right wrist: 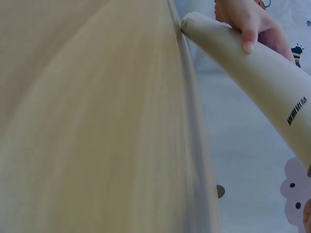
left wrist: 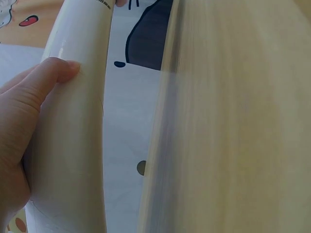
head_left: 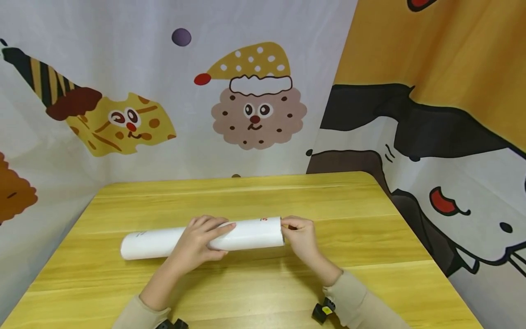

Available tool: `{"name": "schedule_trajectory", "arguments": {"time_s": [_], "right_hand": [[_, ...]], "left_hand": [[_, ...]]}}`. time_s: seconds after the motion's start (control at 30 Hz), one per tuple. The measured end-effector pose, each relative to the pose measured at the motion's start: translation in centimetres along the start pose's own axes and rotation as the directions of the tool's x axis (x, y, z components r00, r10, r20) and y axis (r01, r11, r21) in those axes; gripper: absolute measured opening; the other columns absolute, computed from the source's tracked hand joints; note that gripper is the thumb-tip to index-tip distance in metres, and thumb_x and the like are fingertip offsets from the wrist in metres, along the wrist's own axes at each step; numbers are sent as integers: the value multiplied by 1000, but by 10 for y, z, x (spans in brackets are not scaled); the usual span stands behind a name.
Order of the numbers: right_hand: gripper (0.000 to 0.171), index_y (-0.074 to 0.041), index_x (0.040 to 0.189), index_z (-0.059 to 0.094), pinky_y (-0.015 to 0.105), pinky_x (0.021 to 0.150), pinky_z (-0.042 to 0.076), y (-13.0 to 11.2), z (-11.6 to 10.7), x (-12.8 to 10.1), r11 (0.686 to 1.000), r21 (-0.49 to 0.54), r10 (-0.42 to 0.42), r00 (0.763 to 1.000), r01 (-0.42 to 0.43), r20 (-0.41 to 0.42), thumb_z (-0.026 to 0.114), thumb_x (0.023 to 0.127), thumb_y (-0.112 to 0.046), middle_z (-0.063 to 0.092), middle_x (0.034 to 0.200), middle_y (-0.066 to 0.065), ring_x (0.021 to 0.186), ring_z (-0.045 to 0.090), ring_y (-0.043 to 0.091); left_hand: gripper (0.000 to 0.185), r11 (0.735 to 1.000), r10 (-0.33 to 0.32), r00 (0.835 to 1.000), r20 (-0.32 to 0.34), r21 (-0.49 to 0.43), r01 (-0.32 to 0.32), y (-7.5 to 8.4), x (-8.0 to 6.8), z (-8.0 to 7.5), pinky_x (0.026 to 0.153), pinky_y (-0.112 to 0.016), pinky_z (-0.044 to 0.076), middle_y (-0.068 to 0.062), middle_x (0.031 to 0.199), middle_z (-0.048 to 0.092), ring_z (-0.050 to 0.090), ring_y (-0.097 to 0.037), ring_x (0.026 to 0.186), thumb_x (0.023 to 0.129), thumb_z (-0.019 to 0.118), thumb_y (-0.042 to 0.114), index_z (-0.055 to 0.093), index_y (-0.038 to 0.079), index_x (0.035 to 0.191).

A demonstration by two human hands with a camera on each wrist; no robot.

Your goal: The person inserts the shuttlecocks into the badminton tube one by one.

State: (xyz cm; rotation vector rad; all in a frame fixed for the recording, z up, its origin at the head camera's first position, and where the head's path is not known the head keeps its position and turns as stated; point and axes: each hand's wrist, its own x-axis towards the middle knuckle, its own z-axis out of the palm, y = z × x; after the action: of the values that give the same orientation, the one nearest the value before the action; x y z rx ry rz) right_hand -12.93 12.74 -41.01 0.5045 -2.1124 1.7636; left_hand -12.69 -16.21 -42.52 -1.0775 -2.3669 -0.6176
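A long white tube is held lengthwise over the wooden table in the head view, with a small red mark near its right end and dark print at its left. My left hand grips it around the middle. In the left wrist view, the left thumb presses along its surface. At the tube's right end, my right hand pinches the rim with thumb and forefinger; the inside of that end is hidden. The right wrist view shows the tube slanting away, with the left hand around it.
The wooden table spreads under both hands, its far edge close to a curtain printed with cartoon figures. A dark wrist device sits by the right sleeve, another by the left sleeve.
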Motion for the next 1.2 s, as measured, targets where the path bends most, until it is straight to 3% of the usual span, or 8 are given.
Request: {"name": "schedule_trajectory", "arguments": {"time_s": [0.23, 0.47, 0.63, 0.83, 0.97, 1.1, 1.2], "right_hand": [[14, 10, 80, 73, 20, 47, 35, -1, 5, 0, 998, -38, 44, 999, -44, 8, 63, 76, 19, 69, 77, 18, 51, 41, 9], [18, 11, 90, 72, 19, 44, 36, 15, -3, 1, 997, -78, 2, 996, 5, 84, 64, 77, 19, 68, 74, 18, 50, 43, 10], [23, 4, 100, 74, 20, 44, 38, 30, -14, 5, 991, -123, -41, 992, 56, 117, 71, 78, 11, 72, 88, 14, 55, 49, 11], [28, -6, 109, 73, 22, 48, 42, 30, -21, 8, 944, -244, -179, 965, 224, 193, 74, 81, 0, 69, 104, 2, 63, 50, 9], [28, -9, 112, 72, 22, 49, 42, 28, -23, 11, 915, -288, -222, 950, 281, 221, 73, 84, -6, 65, 109, -2, 66, 50, 7], [35, -9, 120, 68, 21, 52, 44, 27, -27, 12, 891, -300, -268, 928, 341, 259, 71, 85, -5, 63, 114, 0, 70, 52, 8], [44, -9, 128, 63, 23, 55, 47, 26, -30, 12, 870, -309, -297, 908, 385, 295, 70, 85, -4, 61, 120, 5, 74, 55, 9]], "left_hand": [[73, 1000, -11, 1000, -5, 0, 11, 0, -1, -1, 85, -47, 40, -2, 124, 61, 53, -22, 107, 65, 87, 29, 60, 22, 133], [74, 1000, -28, 1000, 0, -6, 28, -1, -2, 0, 85, -48, 40, -4, 125, 60, 53, -23, 107, 65, 86, 29, 59, 23, 134], [74, 999, -40, 999, 5, 4, 40, -2, 0, -3, 86, -50, 40, -5, 125, 60, 53, -24, 108, 66, 85, 30, 58, 23, 135], [76, 998, -55, 998, 3, -1, 55, -2, 2, -7, 88, -51, 39, -4, 126, 59, 53, -25, 109, 64, 87, 27, 58, 23, 135], [72, 998, -64, 998, 7, -20, 64, -2, 1, -9, 89, -51, 39, -2, 129, 58, 52, -24, 109, 71, 83, 34, 56, 24, 136], [64, 997, -67, 998, -7, -44, 67, -2, 3, -11, 88, -50, 39, -1, 130, 57, 52, -22, 110, 81, 69, 52, 56, 24, 137], [66, 996, -68, 997, -21, -60, 66, -2, 5, -12, 89, -49, 39, -2, 129, 57, 52, -22, 110, 79, 75, 47, 56, 22, 137]]}}
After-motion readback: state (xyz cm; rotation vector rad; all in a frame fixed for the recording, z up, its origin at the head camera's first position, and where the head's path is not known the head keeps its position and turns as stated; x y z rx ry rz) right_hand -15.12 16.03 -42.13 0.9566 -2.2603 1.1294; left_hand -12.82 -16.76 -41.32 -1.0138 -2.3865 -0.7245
